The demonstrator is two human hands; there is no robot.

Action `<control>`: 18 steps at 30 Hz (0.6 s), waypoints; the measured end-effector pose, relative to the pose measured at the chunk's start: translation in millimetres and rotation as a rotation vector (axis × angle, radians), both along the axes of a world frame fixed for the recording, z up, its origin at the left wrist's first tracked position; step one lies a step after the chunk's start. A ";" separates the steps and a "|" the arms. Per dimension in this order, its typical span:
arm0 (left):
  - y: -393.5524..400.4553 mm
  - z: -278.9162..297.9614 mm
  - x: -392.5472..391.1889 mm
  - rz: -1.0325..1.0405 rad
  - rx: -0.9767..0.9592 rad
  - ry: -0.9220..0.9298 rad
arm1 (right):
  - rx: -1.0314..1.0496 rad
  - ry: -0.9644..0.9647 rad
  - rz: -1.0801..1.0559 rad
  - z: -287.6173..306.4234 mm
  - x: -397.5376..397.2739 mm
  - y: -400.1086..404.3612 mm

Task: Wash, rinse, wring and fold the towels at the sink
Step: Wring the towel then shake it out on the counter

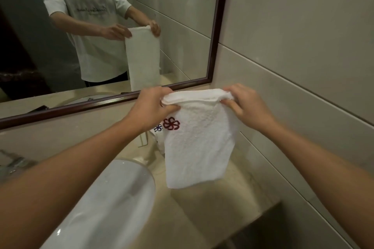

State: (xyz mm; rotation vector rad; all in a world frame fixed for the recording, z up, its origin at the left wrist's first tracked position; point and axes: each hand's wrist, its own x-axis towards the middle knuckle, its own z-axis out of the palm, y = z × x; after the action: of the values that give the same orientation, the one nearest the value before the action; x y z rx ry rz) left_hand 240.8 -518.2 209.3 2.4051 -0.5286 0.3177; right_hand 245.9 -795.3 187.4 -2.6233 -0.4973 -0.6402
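Aloft, both hands pinch a nubbly, apparently doubled white towel (pixel 199 143).

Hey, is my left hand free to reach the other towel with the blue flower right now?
Probably not yet. The left hand grips a top corner of the held towel, which hangs in front of the blue-flower towel. It would have to let go first.

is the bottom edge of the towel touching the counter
Apart. The head view shows the towel hanging from both hands, its lower edge clear of the counter, with bare surface visible beneath it.
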 end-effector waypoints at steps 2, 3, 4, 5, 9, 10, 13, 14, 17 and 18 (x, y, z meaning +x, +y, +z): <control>6.2 -3.7 -4.8 0.058 -0.012 -0.116 | 0.084 -0.086 -0.012 1.9 -17.6 3.0; 9.1 -8.9 -10.2 0.061 0.028 -0.180 | 0.130 -0.114 -0.011 1.6 -29.8 4.2; 11.5 -15.3 -19.6 0.029 0.052 -0.223 | 0.176 -0.115 -0.006 -0.2 -43.7 5.5; 14.2 -25.9 -30.5 -0.021 0.052 -0.226 | 0.216 -0.086 0.003 -4.6 -58.1 5.7; 23.8 -82.7 -81.6 -0.183 0.014 -0.052 | 0.255 0.251 0.045 -44.4 -112.3 -1.6; 24.9 -98.2 -93.8 -0.212 0.028 0.028 | 0.247 0.356 0.042 -61.4 -124.5 -5.0; 28.2 -138.9 -113.6 -0.360 0.072 0.303 | 0.259 0.594 0.045 -110.5 -150.0 -10.2; 28.1 -152.2 -115.0 -0.413 0.061 0.402 | 0.280 0.670 0.045 -125.5 -155.9 -10.3; 26.7 -187.8 -109.3 -0.350 -0.080 0.634 | 0.358 0.815 -0.011 -157.1 -159.3 -10.6; 25.3 -196.0 -105.4 -0.274 -0.146 0.688 | 0.384 0.834 -0.037 -162.9 -155.7 -10.1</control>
State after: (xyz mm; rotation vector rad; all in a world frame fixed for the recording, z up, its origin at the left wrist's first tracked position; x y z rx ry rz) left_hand 135.3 -492.9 13.3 2.0840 -0.4768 -0.5551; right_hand 90.2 -805.4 24.5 -2.2542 -0.0530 0.3402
